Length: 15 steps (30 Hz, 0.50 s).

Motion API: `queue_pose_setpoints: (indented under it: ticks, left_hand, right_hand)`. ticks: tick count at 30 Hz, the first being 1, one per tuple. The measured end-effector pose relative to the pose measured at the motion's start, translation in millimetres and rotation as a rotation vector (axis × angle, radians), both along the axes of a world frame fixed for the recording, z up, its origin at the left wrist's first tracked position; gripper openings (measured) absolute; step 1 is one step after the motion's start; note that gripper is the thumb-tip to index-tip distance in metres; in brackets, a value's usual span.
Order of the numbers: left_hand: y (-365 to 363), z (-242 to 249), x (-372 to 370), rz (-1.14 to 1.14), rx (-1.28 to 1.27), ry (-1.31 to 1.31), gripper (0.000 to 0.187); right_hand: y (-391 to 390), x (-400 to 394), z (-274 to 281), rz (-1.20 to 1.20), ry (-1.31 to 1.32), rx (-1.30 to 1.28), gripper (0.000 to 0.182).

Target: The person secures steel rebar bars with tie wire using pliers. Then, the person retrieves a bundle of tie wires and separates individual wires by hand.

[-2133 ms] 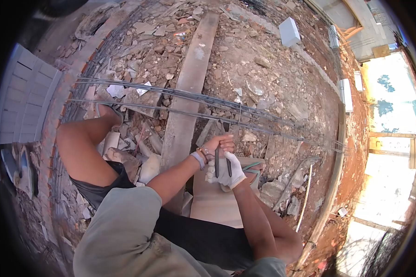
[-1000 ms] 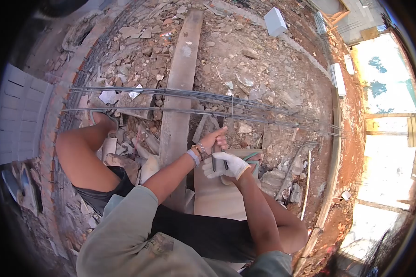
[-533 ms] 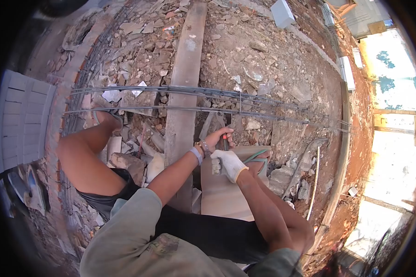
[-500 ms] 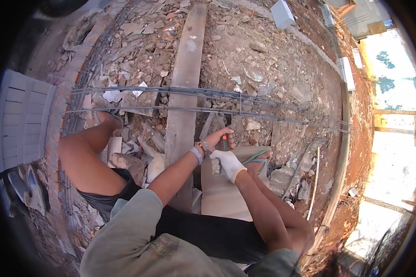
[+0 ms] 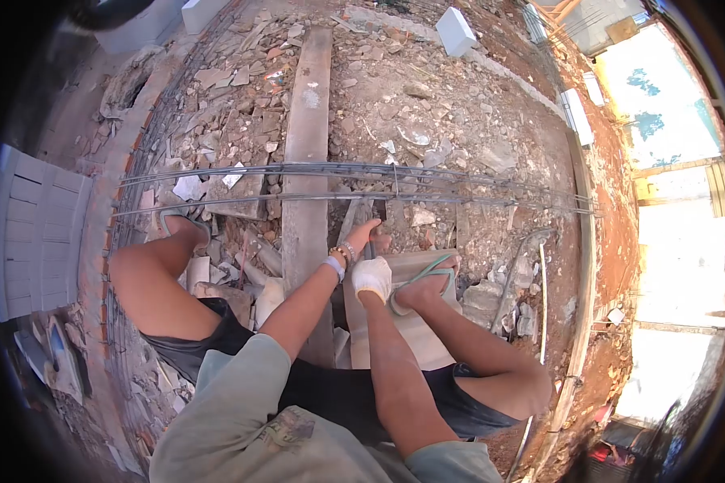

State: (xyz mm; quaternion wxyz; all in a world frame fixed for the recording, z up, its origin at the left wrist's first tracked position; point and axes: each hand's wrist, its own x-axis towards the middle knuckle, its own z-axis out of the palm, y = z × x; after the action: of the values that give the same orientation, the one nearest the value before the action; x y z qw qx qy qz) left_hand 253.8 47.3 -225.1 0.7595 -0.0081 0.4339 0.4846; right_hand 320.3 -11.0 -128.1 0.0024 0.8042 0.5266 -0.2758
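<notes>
My right hand point(image 5: 372, 276), in a white knit glove, is closed in a fist around a dark, narrow tool point(image 5: 370, 249) that sticks up from its top. The tool's kind cannot be made out. Just beyond it, my bare left hand point(image 5: 361, 235), with bracelets and a pale band at the wrist, curls in beside the tool. Its fingers are partly blurred, and what they hold is hidden. Past both hands, long thin steel rebars point(image 5: 330, 196) run crosswise over a wooden plank point(image 5: 306, 233). Beneath the gloved hand lies a tan board point(image 5: 411, 342).
Broken rubble point(image 5: 242, 133) covers the ground around the plank. My sandalled feet rest on either side, one on the board. A grey slatted panel point(image 5: 40, 233) stands at left, a white block point(image 5: 456, 32) at the back, and a long timber point(image 5: 586, 266) along the right.
My gloved right hand has swung left and turned, its fist now directly below my left hand. The left hand's fingers have shifted, and the view has moved slightly to the right.
</notes>
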Motion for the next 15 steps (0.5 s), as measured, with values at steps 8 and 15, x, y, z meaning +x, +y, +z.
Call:
queue_pose_setpoints:
  ticks: [8,15]
  left_hand:
    - [8,30,3,-0.036,-0.078,0.641,0.055]
    - [-2,1,-13,0.11,0.241,-1.029,0.045]
  right_hand:
    - [-5,7,9,0.178,0.007,-0.013,0.049]
    - [27,35,48,-0.2,1.04,-0.851,0.045]
